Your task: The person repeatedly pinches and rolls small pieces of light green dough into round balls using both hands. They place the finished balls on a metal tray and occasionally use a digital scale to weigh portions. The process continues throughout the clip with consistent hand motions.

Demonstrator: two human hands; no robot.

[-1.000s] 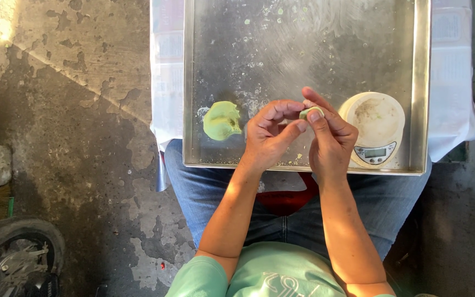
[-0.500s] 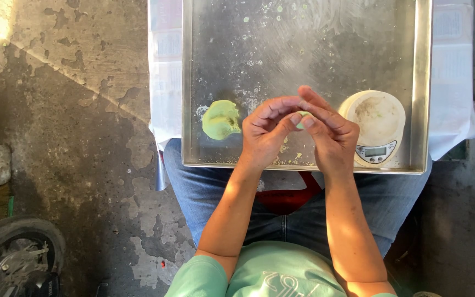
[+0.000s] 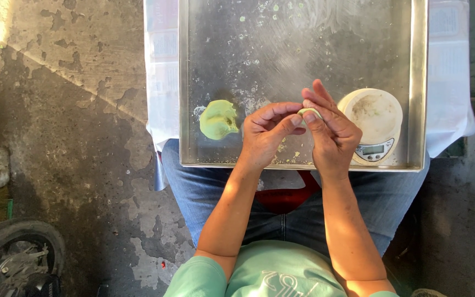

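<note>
1. While the person sits with a metal tray [image 3: 419,82] across the lap, a soft lump of pale green dough [image 3: 218,119] lies on the tray floor at about 9 o'clock from the hands, well apart from them. Its surface is smooth and slightly folded, with a dent in the middle.
2. At the tray's middle the left hand [image 3: 268,135] curls its fingers inward, thumb tip pressed against a small dough piece [image 3: 309,112]; the grip is closed on that piece.
3. Just to the right, the right hand [image 3: 333,137] meets it, fingers extended over the same small piece, so both hands pinch it together between the fingertips, above the tray floor.
4. Judged from this, shaping goes best with light, even pressure from both sides, turning the piece so that it does not tear or stick.
5. At 3 o'clock from the hands stands a round white kitchen scale [image 3: 374,124], its platform dusted with residue.
6. Green crumbs and floury smears speckle the dull, scratched steel.
</note>
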